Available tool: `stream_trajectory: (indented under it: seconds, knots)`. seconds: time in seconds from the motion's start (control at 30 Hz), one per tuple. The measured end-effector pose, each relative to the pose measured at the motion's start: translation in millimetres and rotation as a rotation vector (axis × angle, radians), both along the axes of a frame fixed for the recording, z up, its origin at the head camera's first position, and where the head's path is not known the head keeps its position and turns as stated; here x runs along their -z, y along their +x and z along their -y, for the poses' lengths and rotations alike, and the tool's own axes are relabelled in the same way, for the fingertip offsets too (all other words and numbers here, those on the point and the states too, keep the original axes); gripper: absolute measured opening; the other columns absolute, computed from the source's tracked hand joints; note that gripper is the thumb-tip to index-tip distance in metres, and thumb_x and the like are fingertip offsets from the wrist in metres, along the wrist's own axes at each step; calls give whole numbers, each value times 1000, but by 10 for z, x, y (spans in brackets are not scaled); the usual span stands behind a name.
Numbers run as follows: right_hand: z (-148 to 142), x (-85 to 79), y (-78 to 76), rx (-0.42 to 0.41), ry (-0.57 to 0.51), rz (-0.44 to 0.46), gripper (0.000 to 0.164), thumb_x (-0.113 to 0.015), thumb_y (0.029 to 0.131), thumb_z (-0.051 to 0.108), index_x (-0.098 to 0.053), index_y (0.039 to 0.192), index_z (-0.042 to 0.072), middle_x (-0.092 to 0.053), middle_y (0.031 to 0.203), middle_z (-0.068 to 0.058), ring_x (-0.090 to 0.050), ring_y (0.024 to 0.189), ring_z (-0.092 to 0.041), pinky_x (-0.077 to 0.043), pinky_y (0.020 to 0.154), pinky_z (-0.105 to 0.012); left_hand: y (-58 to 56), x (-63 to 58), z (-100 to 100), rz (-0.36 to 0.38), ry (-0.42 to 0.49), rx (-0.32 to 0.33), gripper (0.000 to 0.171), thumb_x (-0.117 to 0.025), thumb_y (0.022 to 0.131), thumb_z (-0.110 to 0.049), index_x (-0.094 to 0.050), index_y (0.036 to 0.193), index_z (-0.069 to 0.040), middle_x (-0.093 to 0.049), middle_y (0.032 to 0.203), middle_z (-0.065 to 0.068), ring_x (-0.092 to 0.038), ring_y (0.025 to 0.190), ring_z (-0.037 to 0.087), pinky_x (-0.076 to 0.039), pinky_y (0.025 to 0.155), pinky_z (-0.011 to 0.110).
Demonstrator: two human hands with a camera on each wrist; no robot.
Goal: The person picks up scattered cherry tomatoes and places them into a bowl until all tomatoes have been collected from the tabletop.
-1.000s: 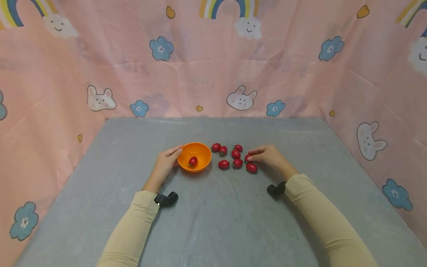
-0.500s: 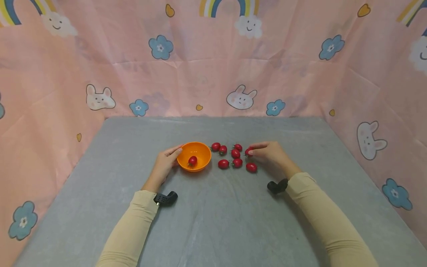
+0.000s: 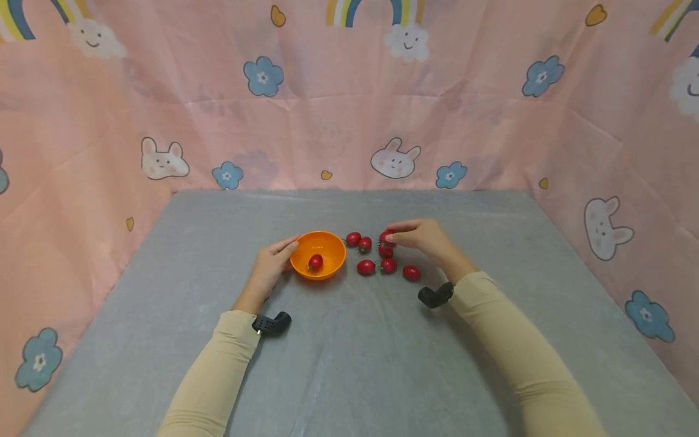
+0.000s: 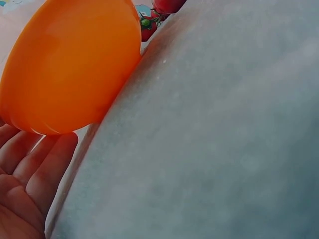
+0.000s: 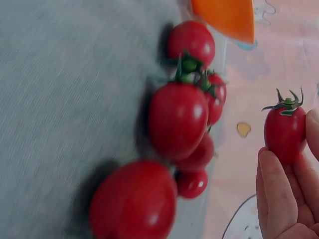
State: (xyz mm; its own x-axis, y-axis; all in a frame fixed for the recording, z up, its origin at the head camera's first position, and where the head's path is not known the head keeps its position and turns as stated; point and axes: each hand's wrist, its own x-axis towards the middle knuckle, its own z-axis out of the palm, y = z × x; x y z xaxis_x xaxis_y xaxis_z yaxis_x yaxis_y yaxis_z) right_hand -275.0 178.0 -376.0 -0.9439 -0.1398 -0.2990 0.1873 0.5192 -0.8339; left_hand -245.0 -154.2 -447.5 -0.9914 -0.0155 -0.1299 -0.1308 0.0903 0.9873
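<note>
My left hand [image 3: 269,270] grips the left side of an orange bowl [image 3: 330,246], the thumb at its rim. In the left wrist view, fingers [image 4: 52,167] touch the bowl's lower outside. One cherry tomato [image 3: 315,262] lies inside the bowl. My right hand [image 3: 428,238] pinches another cherry tomato [image 5: 285,132] by thumb and fingers; its green stem end points up in the right wrist view. It is held above the loose tomatoes, and in the head view it partly covers one at the back.
Several cherry tomatoes lie right of the bowl, among them a near one [image 3: 366,267], a back one [image 3: 354,239] and a rightmost one [image 3: 412,273]. A grey cloth [image 3: 349,364] covers the table. A pink patterned curtain [image 3: 327,121] hangs behind and at both sides.
My right hand has lifted a cherry tomato from the right of the group and carried it leftward, toward the bowl. My left hand and the bowl stay in place.
</note>
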Motion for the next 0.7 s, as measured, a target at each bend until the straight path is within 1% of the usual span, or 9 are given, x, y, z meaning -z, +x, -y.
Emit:
stream_trajectory:
  seconds: [0.17,0.27,0.37,0.47,0.57,0.7]
  knots:
    - [165,-48,6,8,-25,14,47,-75,89,37,-66,132,20,-60,141,-5,-50,131,-27,-39,114,-50,-3,11,3,-16,10,7,43,-59,101,-32,-60,138,-10,-56,146,9,-55,129,24,-55,79,16]
    - [252,-76,1,-7,-35,7,46,-74,89,35,-66,132,20,-60,140,-5,-53,127,-27,-41,113,-48,-5,17,12,-21,10,9,43,-59,101,-31,-60,138,-9,-56,146,10,-56,128,24,-56,78,16]
    - [341,-103,-12,-17,-50,3,45,-75,89,34,-67,130,20,-61,140,-4,-54,126,-27,-41,113,-47,-3,13,16,-22,6,9,43,-59,101,-31,-60,138,-9,-56,146,10,-55,128,24,-56,78,17]
    - [442,-132,-22,-20,-34,3,44,-77,87,36,-69,128,23,-60,141,-3,-51,130,-26,-39,114,-49,2,2,14,-23,4,13,43,-59,101,-32,-60,138,-9,-56,146,10,-55,129,24,-56,80,17]
    - [550,-166,-22,-29,7,6,43,-78,84,41,-71,125,28,-60,141,0,-48,132,-24,-35,116,-51,6,-6,13,-24,10,15,42,-59,101,-30,-61,137,-9,-57,145,10,-55,129,24,-56,79,18]
    - [686,-189,-20,-47,43,-4,42,-79,82,46,-72,121,31,-62,138,2,-49,130,-23,-35,115,-52,6,-8,18,-26,12,19,42,-59,101,-30,-60,138,-9,-56,145,10,-55,129,24,-56,79,17]
